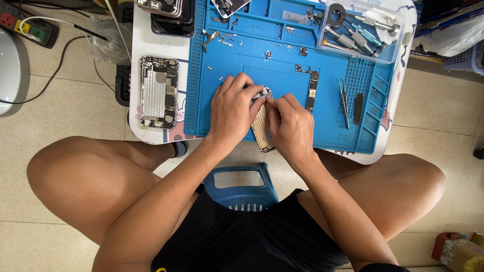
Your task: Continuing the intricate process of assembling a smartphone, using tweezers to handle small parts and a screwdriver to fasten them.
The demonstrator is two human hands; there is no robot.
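the gold phone housing (261, 128) lies lengthwise on the near part of the blue repair mat (282, 95), its lower end reaching past the mat's front edge toward the person. it sits between the two hands and is partly covered by both. the left hand (233, 108) rests palm down on its left side, fingers curled over the top corner and pinching the housing there. the right hand (291, 126) lies along its right side, thumb and forefinger closed narrowly on the upper edge, touching the left hand's fingertips; whether something small is held in that pinch cannot be told.

just right of the hands a dark logic board (312, 90) lies upright on the mat, and further right a pair of tweezers (343, 100) and a black spudger (358, 108) lie side by side. small screws and metal bits (222, 40) are scattered above the left hand. a clear tray of screwdrivers (355, 35) sits at the mat's far right corner. on the white tabletop (135, 45), left of the mat, an opened phone chassis (159, 91) shows its silver inside, with more phones (171, 12) stacked beyond it. a blue plastic stool (242, 184) shows below, between the person's bare knees.
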